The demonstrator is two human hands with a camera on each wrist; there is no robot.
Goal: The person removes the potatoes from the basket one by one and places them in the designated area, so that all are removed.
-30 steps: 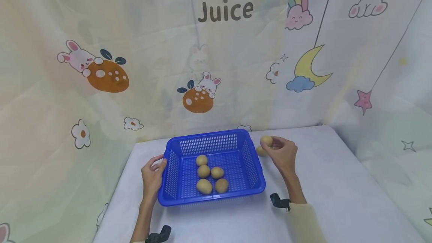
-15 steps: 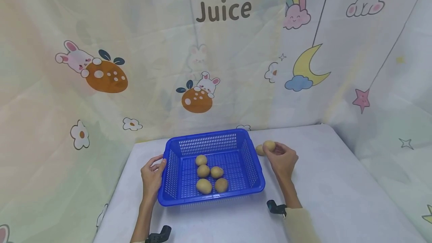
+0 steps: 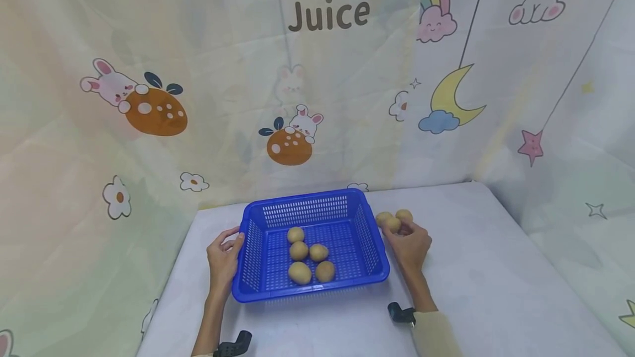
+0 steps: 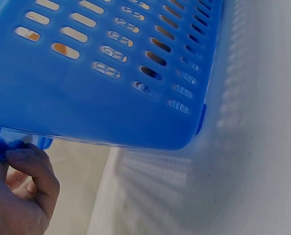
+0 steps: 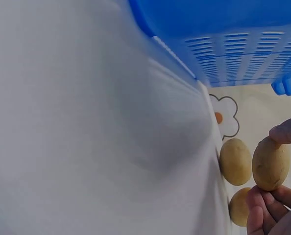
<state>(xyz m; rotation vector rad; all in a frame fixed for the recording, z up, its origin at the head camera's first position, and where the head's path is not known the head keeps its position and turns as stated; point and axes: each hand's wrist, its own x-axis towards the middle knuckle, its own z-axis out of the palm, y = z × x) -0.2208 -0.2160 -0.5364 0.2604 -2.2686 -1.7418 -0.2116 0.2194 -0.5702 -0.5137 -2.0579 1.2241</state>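
Observation:
A blue plastic basket [image 3: 312, 292] with slotted walls stands on the white table, several potatoes [image 3: 300, 272] lying in it. At its left side, my left hand [image 3: 223, 260] grips the rim; in the left wrist view, the thumb and curled fingers [image 4: 35, 171] close over the basket's edge [image 4: 175, 139]. Right of the basket, my right hand [image 3: 409, 244] pinches a potato [image 5: 271, 164] between thumb and fingers. Two more potatoes sit just beyond it: one to the left [image 3: 383, 217], another to the right [image 3: 404, 215] behind the fingers.
White cloth covers the table [image 3: 486, 269], with room to the right of the right hand. A printed curtain [image 3: 223, 98] hangs close behind the table's back edge. The basket's right wall [image 5: 238, 54] rises near the right hand.
My right hand has come lower and nearer to me with a potato between its fingers. A potato behind those fingers now shows. My left hand and the basket have stayed put.

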